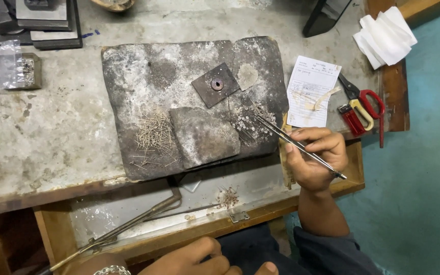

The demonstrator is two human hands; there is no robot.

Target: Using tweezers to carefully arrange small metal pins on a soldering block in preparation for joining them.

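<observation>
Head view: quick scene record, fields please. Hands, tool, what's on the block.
right hand: holds tweezers, tips at small pieces on the block's right side
left hand: low in frame, near the drawer's front edge, holds nothing visible
block: dark, ash-stained slab on the bench
on block: square plate with a round hole, pile of pins at left
drawer: open under the bench, torch lying in it
right of block: paper slip, scissors
</observation>
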